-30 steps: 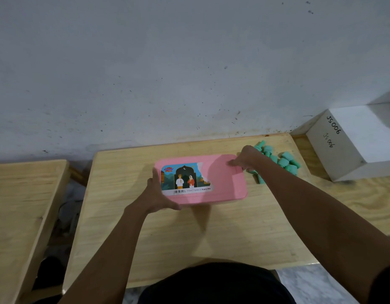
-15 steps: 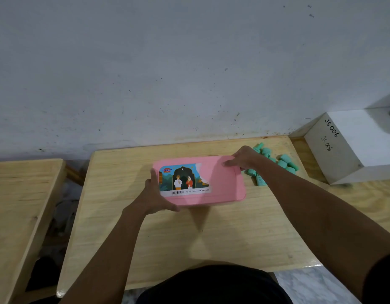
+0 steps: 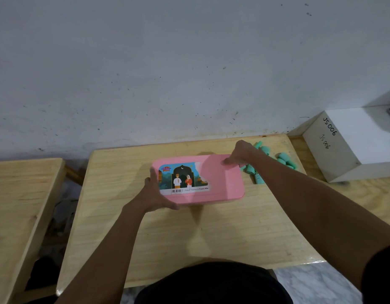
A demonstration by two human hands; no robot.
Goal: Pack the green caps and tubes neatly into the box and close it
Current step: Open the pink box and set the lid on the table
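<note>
Two hands hold one closed pink box; the green pieces lie outside it.

One wooden table carries the box at its middle, lid on, with one picture label on the lid's left half showing two figures. The left hand grips the near left corner, thumb lying up the left edge and fingers spread along the near side. The right hand curls over the far right corner, fingertips bent down onto the lid. The green caps and tubes sit loose on the table just right of the box, behind the right forearm; at least eight show, and the arm hides the rest. One white box stands at far right, and a second table is at the left.
</note>
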